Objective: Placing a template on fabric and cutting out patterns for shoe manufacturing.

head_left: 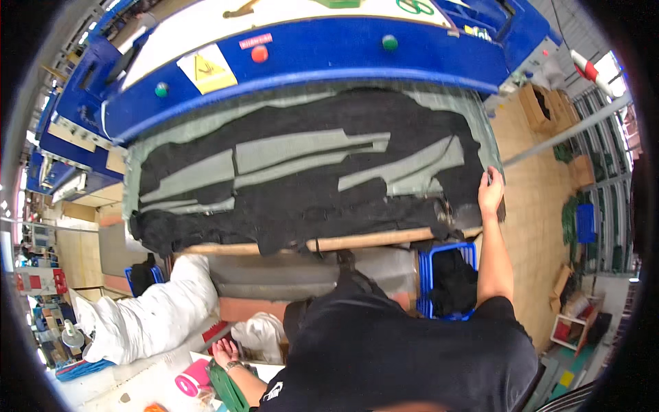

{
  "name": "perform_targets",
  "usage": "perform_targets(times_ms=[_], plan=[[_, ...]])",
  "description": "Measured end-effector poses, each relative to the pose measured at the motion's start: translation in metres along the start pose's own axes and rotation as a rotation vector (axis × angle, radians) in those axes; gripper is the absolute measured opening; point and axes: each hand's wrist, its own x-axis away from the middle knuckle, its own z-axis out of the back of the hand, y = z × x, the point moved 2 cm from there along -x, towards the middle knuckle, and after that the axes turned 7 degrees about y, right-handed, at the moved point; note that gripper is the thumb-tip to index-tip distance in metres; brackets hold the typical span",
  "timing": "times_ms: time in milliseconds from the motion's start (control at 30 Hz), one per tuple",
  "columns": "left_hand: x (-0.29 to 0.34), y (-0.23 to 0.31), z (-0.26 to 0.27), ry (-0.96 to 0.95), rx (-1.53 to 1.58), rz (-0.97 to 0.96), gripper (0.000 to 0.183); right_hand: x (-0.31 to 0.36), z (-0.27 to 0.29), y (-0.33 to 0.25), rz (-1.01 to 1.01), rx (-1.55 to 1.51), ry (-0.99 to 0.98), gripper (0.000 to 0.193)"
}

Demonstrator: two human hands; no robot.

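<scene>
A large black sheet [302, 196], like hide or fabric, lies on a grey-green board [141, 165] before me. Long cut-out gaps in it bare the board, and its near edge is ragged and bunched. At the board's right edge, my right hand [490, 196] has its fingers bent and thumb close to them, with something dark between; what it grips is too small to make out. My left hand [225, 351] is low and left, palm up, fingers apart and nothing visible in it. Beside it are a pink round object [193, 378] and dark green pieces [226, 388].
A blue machine [329, 58] with coloured buttons spans the far side. A blue crate [427, 281] holding black material stands near right. White sacks [154, 316] are at left on a white surface. Cardboard boxes [537, 106] and racks line the right.
</scene>
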Motion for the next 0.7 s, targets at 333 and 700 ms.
perform_targets(times_ms=[333, 700], plan=[[0.153, 0.078, -0.269, -0.569, -0.321, -0.554, 0.036, -0.21, -0.05, -0.274, 0.526, -0.433, 0.031, 0.025], [0.187, 0.053, -0.334, -0.856, -0.323, -0.526, 0.03, -0.399, -0.167, -0.345, 0.32, -0.005, -0.628, 0.066]])
